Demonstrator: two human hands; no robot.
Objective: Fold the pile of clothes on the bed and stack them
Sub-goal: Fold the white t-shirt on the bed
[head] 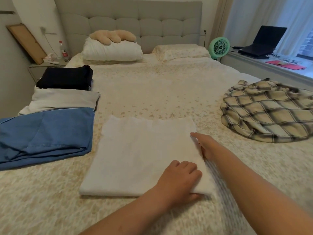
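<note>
Both hands are placed at the right edge of a folded white garment [142, 155] that lies flat on the bed [152, 92], near its front edge. By the left hand [181, 178] the near right corner of the garment is gripped: the fingers are curled over the top of the cloth and the thumb is tucked beneath it. The right hand [205, 146] is laid farther along the same edge, with its fingers slipped under or against the fold; whether the cloth is pinched there cannot be told, since the fingertips are hidden by the fabric. Both forearms are stretched in from the lower right.

To the left of the white garment, just beside it, a folded blue garment [45, 134] is spread on the bedcover. Behind that, a folded pale grey-white piece [62, 99] is seen, and a folded black garment [66, 77] is set behind it, partly on top. Well apart, on the right side of the bed, an unfolded plaid shirt [267, 111] is left in a loose heap.

At the head of the bed a white pillow [111, 50] is topped by a beige plush cushion [113, 36], with a patterned pillow [181, 51] beside it. A green fan [219, 46] and a laptop [264, 41] are seen near the window.
</note>
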